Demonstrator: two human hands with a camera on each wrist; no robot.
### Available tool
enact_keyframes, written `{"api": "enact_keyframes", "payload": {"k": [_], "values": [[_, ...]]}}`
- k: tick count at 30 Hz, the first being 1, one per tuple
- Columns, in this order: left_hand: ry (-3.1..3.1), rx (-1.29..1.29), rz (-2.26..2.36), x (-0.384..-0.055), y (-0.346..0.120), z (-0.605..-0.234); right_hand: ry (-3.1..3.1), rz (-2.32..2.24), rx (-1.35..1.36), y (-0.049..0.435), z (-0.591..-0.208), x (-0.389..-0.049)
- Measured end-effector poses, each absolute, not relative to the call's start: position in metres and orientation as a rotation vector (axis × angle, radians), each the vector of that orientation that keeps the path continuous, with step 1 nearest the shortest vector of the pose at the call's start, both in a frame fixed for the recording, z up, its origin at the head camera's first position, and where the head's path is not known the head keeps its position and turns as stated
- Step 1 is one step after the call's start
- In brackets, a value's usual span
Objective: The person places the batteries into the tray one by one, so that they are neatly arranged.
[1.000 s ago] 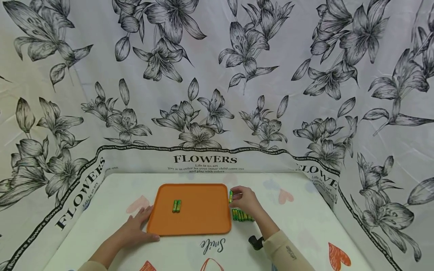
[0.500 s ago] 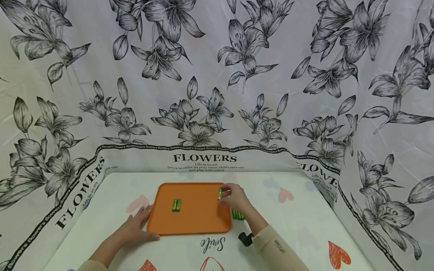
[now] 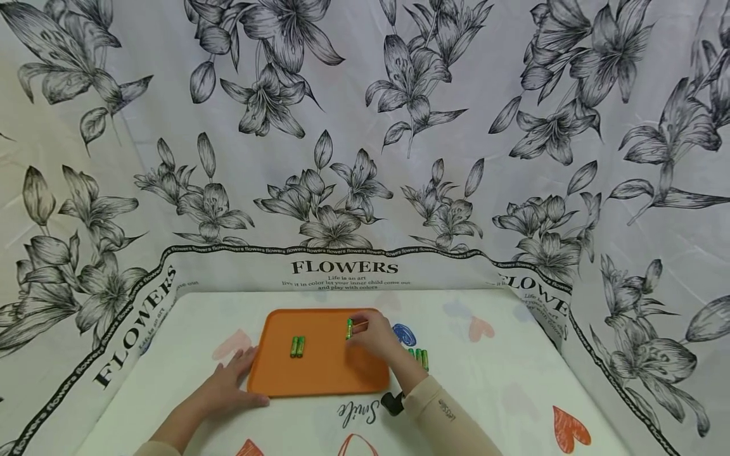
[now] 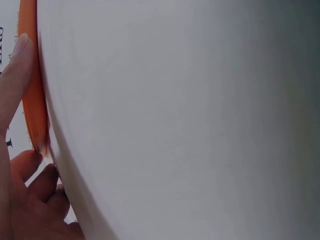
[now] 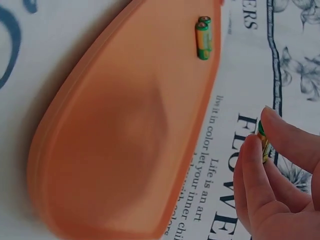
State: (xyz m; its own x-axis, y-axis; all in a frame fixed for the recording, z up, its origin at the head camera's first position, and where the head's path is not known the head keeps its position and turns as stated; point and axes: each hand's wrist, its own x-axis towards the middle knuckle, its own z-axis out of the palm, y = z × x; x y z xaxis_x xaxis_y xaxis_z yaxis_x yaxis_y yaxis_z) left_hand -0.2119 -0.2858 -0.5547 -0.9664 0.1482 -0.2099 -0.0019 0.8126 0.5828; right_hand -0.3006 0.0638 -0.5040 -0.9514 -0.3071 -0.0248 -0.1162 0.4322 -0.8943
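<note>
An orange tray lies on the table, with two green batteries side by side on its left half. Over the tray's right half, my right hand pinches another green battery upright between thumb and fingers. The right wrist view shows the same battery partly covered by the fingertips. My left hand rests at the tray's left edge, fingers spread along the side and thumb by the near corner. In the left wrist view, its thumb lies against the orange rim.
Right of the tray, several more green batteries stand in a row on the table, partly hidden by my right forearm. The white tablecloth carries printed hearts and writing. A flower-patterned curtain surrounds the table.
My right hand has carried the battery leftward, from beside the tray's right edge to over its right half. The left hand and the two batteries on the tray have stayed put.
</note>
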Motion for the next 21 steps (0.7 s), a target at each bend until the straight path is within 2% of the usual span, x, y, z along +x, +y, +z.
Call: {"api": "enact_keyframes", "payload": {"k": [21], "values": [[2.765,0.157,0.902,-0.213,-0.286,-0.553,2.472,-1.483,-0.369,0.011,-0.527,-0.298]]}}
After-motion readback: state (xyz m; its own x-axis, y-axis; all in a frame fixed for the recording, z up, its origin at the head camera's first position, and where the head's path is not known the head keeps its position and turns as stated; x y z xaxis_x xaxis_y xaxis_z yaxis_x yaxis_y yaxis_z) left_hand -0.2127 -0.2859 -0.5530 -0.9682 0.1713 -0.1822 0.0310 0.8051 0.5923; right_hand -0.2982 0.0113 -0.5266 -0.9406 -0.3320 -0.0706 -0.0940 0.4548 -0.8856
